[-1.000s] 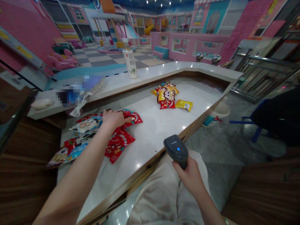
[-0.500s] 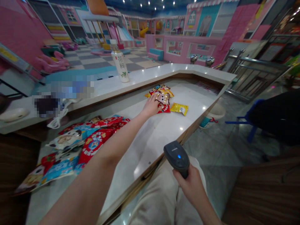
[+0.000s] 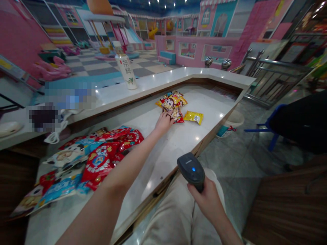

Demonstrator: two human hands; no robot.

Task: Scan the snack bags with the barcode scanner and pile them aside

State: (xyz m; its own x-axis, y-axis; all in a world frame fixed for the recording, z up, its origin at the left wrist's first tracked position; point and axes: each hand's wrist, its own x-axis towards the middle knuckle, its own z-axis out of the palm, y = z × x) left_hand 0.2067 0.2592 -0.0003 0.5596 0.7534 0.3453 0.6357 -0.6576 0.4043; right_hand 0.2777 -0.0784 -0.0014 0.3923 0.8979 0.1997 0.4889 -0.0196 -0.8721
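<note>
1. A small heap of snack packets (image 3: 169, 102) in yellow, red and brown lies on a white counter (image 3: 158, 160), printed wrappers hiding whatever is inside.
2. A single yellow packet (image 3: 193, 117) lies flat just beside the heap, on its right.
3. The left hand (image 3: 164, 123) reaches across the counter to the heap's near edge, palm down, fingers touching the closest packet; most of the heap lies beyond the fingertips. Whether the fingers grip or merely rest cannot be told.
4. Nearer the person, well apart from the heap, the right hand (image 3: 207, 193) is wrapped around the handle of a dark scanner (image 3: 190, 168), its blue light lit, above the person's pale trousers (image 3: 176, 211).
5. Larger red bags (image 3: 100, 160) and blue-and-white bags (image 3: 61, 183) overlap at the counter's left, partly behind the left forearm; their contents are out of sight.
6. On the raised ledge (image 3: 158, 80) stands a capped bottle (image 3: 126, 69) with a white label; how full it is cannot be told. A white cable (image 3: 53, 136) hangs at the ledge's left.
7. On the floor to the right sits a bucket (image 3: 224, 131), its contents unclear, near a blue-legged seat (image 3: 274, 136).
8. Beyond the ledge spreads a pink-and-teal play area with a checkered floor (image 3: 94, 69).
</note>
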